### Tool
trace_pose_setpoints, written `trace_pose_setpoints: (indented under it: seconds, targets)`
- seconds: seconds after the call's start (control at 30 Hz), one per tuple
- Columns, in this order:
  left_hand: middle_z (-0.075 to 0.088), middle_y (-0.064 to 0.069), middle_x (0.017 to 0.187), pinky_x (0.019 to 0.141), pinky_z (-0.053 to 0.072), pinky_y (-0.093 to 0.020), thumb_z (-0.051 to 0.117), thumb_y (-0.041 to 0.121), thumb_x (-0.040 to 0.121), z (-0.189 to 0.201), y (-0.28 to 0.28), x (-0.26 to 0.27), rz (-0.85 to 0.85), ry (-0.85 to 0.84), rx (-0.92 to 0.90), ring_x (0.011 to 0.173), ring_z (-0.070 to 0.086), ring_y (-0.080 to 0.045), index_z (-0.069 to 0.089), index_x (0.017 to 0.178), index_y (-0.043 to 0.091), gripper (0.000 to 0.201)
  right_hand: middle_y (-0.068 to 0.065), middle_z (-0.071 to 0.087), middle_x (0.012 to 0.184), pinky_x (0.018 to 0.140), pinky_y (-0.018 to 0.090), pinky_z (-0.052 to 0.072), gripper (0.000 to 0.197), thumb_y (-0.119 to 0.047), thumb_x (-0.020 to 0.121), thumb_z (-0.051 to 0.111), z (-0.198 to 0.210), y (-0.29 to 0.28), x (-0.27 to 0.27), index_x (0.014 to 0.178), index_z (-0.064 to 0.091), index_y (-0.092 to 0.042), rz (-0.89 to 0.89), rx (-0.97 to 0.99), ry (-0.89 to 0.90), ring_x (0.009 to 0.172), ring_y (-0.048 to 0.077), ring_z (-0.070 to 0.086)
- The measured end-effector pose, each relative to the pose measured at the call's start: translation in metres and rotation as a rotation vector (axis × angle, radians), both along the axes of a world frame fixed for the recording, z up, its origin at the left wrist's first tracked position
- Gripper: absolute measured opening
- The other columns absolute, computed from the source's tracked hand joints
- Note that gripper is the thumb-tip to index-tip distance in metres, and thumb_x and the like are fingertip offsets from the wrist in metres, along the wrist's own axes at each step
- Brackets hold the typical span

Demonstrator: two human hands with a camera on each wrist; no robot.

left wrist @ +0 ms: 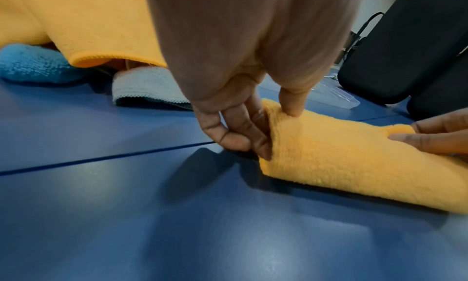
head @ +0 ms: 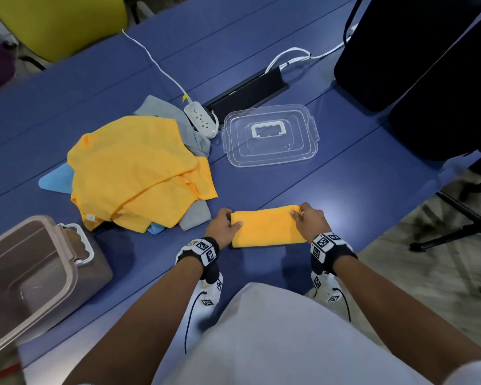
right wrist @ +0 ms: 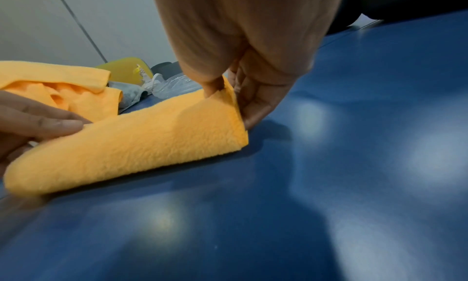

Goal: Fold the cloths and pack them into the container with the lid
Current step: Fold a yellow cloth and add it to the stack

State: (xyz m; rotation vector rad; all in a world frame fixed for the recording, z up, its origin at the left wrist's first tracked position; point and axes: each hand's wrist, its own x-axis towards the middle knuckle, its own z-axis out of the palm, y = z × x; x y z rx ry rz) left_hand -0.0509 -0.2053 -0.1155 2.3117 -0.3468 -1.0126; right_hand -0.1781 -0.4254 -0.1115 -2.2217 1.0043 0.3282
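A folded orange cloth (head: 267,227) lies on the blue table (head: 331,184) just in front of me. My left hand (head: 226,224) pinches its left end (left wrist: 278,121), thumb on top and fingers under the edge. My right hand (head: 307,220) pinches the right end (right wrist: 228,105) the same way. A heap of unfolded cloths (head: 139,173), orange on top with grey and light blue beneath, sits to the left. The brown container (head: 31,273) stands open at the near left. Its clear lid (head: 270,134) with a white handle lies flat beyond the folded cloth.
A white power strip (head: 200,119) with its cord lies between the heap and the lid, beside a black cable hatch (head: 247,93). A black bag (head: 433,65) stands at the far right. The table's right edge drops to the floor, where a tripod leg (head: 467,218) shows.
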Motion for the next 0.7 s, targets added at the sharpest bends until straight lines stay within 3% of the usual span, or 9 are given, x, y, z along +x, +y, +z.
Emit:
trace_pose_setpoints:
  seconds: [0.07, 0.13, 0.23, 0.3, 0.37, 0.5, 0.6, 0.7]
  targets:
    - [0.06, -0.015, 0.106, 0.076, 0.044, -0.033, 0.06, 0.03, 0.094, -0.003, -0.001, -0.001, -0.005, -0.045, -0.002, 0.1, 0.059, -0.032, 0.031, 0.14, 0.013, 0.057, 0.019, 0.057, 0.107, 0.072, 0.042, 0.051, 0.027, -0.031, 0.098, 0.047, -0.001, 0.006, 0.0, 0.107, 0.051, -0.006, 0.021, -0.125, 0.014, 0.092, 0.039, 0.059]
    - [0.052, -0.013, 0.126, 0.083, 0.049, -0.041, 0.06, 0.028, 0.093, -0.004, -0.001, -0.005, -0.062, -0.146, 0.008, 0.106, 0.057, -0.031, 0.025, 0.146, 0.021, 0.064, 0.014, 0.05, 0.121, 0.074, 0.045, 0.052, 0.029, -0.021, 0.095, 0.052, -0.005, 0.009, -0.001, 0.121, 0.051, -0.011, 0.102, -0.249, -0.068, 0.102, 0.035, 0.053]
    - [0.036, -0.009, 0.134, 0.073, 0.052, -0.04, 0.049, 0.027, 0.099, -0.008, -0.001, -0.01, -0.279, -0.284, 0.081, 0.09, 0.06, -0.031, 0.027, 0.147, 0.034, 0.053, 0.008, 0.047, 0.133, 0.082, 0.045, 0.051, 0.061, 0.005, 0.08, 0.056, -0.015, 0.005, -0.006, 0.133, 0.05, -0.025, 0.463, -0.306, -0.161, 0.113, 0.032, 0.047]
    - [0.034, -0.01, 0.132, 0.065, 0.049, -0.037, 0.042, 0.028, 0.102, -0.009, -0.005, -0.008, -0.391, -0.338, 0.161, 0.081, 0.059, -0.032, 0.035, 0.142, 0.033, 0.041, 0.009, 0.05, 0.133, 0.086, 0.045, 0.049, 0.069, 0.009, 0.074, 0.061, -0.019, 0.001, -0.012, 0.133, 0.052, -0.027, 0.656, -0.32, -0.157, 0.119, 0.032, 0.047]
    - [0.034, -0.01, 0.13, 0.065, 0.048, -0.037, 0.04, 0.028, 0.102, -0.007, -0.011, -0.006, -0.402, -0.351, 0.19, 0.084, 0.057, -0.032, 0.041, 0.138, 0.028, 0.036, 0.012, 0.057, 0.123, 0.083, 0.047, 0.052, 0.052, 0.001, 0.079, 0.068, -0.015, -0.003, -0.013, 0.127, 0.059, -0.017, 0.635, -0.328, -0.191, 0.114, 0.034, 0.053]
    - [0.034, -0.009, 0.133, 0.078, 0.049, -0.042, 0.042, 0.027, 0.101, -0.005, -0.02, -0.004, -0.425, -0.448, 0.202, 0.112, 0.045, -0.03, 0.046, 0.132, 0.02, 0.032, 0.01, 0.062, 0.103, 0.077, 0.043, 0.053, 0.027, -0.006, 0.077, 0.075, -0.007, -0.008, -0.017, 0.104, 0.068, -0.008, 0.517, -0.424, -0.272, 0.098, 0.033, 0.061]
    - [0.035, -0.006, 0.142, 0.087, 0.042, -0.042, 0.042, 0.026, 0.101, -0.004, -0.025, -0.002, -0.548, -0.562, 0.202, 0.121, 0.04, -0.029, 0.048, 0.13, 0.017, 0.03, 0.01, 0.057, 0.117, 0.082, 0.043, 0.052, 0.039, -0.004, 0.082, 0.066, -0.003, -0.009, -0.02, 0.12, 0.061, -0.01, 0.504, -0.337, -0.2, 0.103, 0.031, 0.056]
    - [0.041, -0.004, 0.138, 0.087, 0.039, -0.039, 0.041, 0.023, 0.102, -0.004, -0.031, 0.002, -0.565, -0.52, 0.205, 0.121, 0.041, -0.027, 0.046, 0.129, 0.016, 0.029, 0.004, 0.046, 0.136, 0.092, 0.038, 0.045, 0.055, -0.005, 0.088, 0.054, -0.001, -0.008, -0.017, 0.14, 0.045, -0.022, 0.564, -0.288, -0.039, 0.121, 0.027, 0.043]
